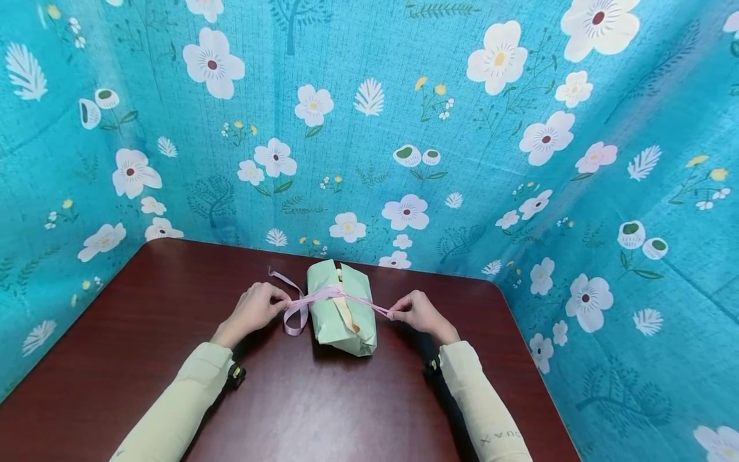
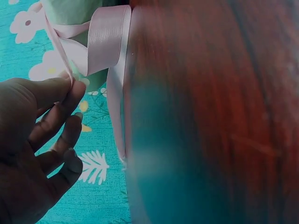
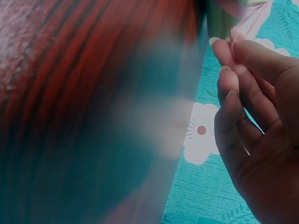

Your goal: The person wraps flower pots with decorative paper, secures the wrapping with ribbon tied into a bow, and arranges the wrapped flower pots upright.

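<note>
A package wrapped in light green paper (image 1: 329,321) lies on the table, a cream strip running down its top. Pink ribbon (image 1: 323,294) crosses over it and gathers at the top middle. On the package's left side, my left hand (image 1: 260,307) pinches the ribbon between thumb and forefinger. A loose ribbon loop (image 2: 110,39) and tail hang beside those fingers in the left wrist view. To the right, my right hand (image 1: 420,313) pinches the other ribbon part (image 3: 252,21) between thumb and fingertips. Both ribbon parts stretch outward from the middle.
The dark red-brown table (image 1: 346,410) has a glossy top. A blue floral cloth (image 1: 358,141) hangs behind it and along both sides, close to the table's edges. Wrist cameras (image 1: 235,374) sit under both sleeves.
</note>
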The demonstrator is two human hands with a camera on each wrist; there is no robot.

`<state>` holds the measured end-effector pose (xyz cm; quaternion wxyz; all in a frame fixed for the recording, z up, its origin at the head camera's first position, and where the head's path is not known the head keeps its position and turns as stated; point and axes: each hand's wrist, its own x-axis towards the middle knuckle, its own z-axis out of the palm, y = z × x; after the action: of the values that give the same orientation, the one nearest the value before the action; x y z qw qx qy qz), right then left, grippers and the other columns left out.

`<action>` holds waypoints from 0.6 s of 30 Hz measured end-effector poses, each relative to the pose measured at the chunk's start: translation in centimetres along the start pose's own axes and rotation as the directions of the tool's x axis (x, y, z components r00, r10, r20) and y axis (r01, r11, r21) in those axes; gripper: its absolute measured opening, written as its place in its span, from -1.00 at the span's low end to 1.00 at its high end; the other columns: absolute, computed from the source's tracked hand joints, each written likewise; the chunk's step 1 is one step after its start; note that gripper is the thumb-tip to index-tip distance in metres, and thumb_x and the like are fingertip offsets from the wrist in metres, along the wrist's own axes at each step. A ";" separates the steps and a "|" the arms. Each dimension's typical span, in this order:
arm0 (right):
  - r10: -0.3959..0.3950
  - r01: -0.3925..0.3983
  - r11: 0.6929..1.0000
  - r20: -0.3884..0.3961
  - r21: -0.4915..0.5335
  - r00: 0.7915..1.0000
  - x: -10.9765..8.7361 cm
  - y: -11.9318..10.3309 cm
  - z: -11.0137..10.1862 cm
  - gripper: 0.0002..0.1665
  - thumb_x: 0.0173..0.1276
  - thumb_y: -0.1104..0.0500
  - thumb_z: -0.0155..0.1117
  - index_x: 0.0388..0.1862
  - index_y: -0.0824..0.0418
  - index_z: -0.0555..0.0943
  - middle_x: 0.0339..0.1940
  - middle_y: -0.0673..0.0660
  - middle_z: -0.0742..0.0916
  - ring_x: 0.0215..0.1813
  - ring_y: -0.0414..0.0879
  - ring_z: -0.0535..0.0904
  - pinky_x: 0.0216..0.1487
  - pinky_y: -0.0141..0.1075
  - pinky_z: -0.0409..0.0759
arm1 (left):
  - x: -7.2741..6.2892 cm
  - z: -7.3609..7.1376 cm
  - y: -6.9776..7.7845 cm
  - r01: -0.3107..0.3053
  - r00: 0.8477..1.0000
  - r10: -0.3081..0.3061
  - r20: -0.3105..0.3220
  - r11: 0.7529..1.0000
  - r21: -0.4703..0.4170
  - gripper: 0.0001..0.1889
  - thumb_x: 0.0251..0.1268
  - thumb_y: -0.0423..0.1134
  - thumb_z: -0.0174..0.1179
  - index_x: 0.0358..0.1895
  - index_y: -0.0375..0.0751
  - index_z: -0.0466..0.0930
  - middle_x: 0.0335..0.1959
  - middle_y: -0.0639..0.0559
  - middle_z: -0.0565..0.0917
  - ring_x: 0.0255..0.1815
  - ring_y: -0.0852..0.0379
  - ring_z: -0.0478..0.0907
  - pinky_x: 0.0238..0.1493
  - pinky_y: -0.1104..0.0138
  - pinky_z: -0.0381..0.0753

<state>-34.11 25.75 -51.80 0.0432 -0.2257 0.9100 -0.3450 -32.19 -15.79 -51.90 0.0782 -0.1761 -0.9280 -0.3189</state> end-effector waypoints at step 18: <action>-0.002 -0.002 0.998 0.070 0.066 0.998 -1.3 -2.3 -0.1 -0.83 0.49 0.18 0.30 -0.20 0.16 0.81 -0.39 0.16 0.78 -0.44 -0.09 0.57 -0.40 -0.33 0.64 | 0.0 -0.5 0.9 -0.077 0.996 0.086 0.037 0.976 -0.204 -0.88 0.34 -0.31 0.34 -0.13 -0.16 0.82 -0.22 0.01 0.81 -0.24 0.12 0.67 -0.15 0.13 0.69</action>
<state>-32.12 24.84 -50.31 0.0826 -0.2361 0.8960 -0.3669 -31.85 -15.39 -51.00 0.0517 -0.2284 -0.8843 -0.4039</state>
